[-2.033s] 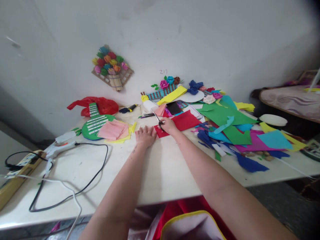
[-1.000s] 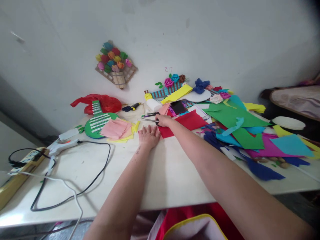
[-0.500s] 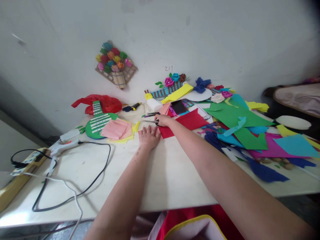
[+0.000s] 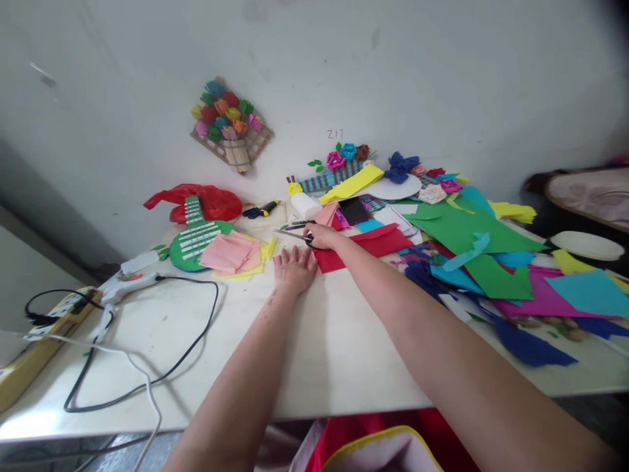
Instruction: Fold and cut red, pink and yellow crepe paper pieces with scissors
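Note:
My left hand lies flat and open on the white table, its fingers at the near left edge of a red paper sheet. My right hand is closed round the handles of a pair of scissors. The blades point left, low over the table, just beyond the red sheet's far left corner. Both forearms reach in from the bottom of the view.
A heap of coloured paper covers the table's right side. Pink paper squares and a green paper guitar lie at left, with a glue gun and black cable. A red bag sits by the wall.
My right hand turned the scissors from pointing away to pointing left and shifted slightly past the red sheet's corner. The red sheet now lies flatter. My left hand stayed flat.

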The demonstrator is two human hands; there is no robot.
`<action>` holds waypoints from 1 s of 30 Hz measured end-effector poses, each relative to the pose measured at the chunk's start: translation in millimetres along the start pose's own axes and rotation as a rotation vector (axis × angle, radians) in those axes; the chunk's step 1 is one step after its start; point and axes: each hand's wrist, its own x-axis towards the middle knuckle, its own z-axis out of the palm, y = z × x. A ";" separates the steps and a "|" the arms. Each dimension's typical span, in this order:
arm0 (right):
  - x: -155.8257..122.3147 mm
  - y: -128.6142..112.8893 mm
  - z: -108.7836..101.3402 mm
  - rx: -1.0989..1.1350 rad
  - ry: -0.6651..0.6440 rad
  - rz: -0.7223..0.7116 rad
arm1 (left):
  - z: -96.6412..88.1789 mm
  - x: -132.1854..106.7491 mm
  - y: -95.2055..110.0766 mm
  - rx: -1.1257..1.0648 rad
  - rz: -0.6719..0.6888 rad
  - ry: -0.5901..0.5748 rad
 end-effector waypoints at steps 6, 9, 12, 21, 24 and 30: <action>2.8 3.8 2.9 0.003 0.060 -0.055 | 1.6 7.9 0.7 0.004 -0.017 -0.014; 5.8 5.4 4.0 -0.017 0.083 -0.063 | 0.0 14.9 1.3 0.005 -0.026 -0.049; 9.2 6.3 4.3 -0.037 0.098 -0.058 | -1.6 23.2 0.8 0.010 -0.030 -0.060; 26.6 14.4 12.8 -0.022 0.099 -0.017 | 2.4 40.4 -4.3 -0.002 -0.012 -0.052; 28.2 17.0 15.6 0.005 0.112 0.028 | 2.5 40.5 -4.6 -0.010 -0.008 -0.052; 14.4 14.5 8.2 0.078 0.294 0.182 | 3.1 39.4 -4.3 -0.021 -0.008 -0.026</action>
